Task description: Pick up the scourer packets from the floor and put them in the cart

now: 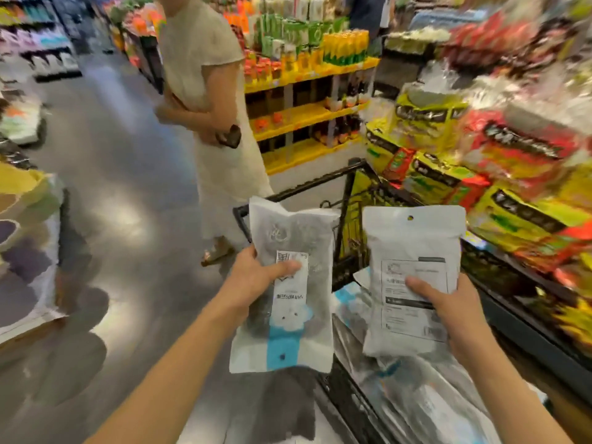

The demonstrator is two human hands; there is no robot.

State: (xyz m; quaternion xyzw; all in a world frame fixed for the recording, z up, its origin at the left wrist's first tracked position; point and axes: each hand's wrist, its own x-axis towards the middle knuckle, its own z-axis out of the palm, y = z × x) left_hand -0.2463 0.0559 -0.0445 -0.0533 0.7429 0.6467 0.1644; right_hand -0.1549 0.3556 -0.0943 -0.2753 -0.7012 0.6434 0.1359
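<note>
We hold two packets up over the black cart (pixel 347 182), our left hand (pixel 256 277) with its fingers closed on the blue-striped packet (pixel 288 283) and our right hand (pixel 448 302) with its fingers closed on the white packet (pixel 413 251), near more packets in the cart.

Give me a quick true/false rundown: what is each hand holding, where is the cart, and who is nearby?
1. Each hand holds a packet. True: the left hand grips the blue-striped packet, the right hand the white packet.
2. Both packets show the same side. False: the white one shows its printed label panel.
3. The cart is empty. False: packets already lie inside.
4. The white packet is over the cart. True.
5. The aisle is deserted. False: a person in a pale dress stands ahead.
</note>
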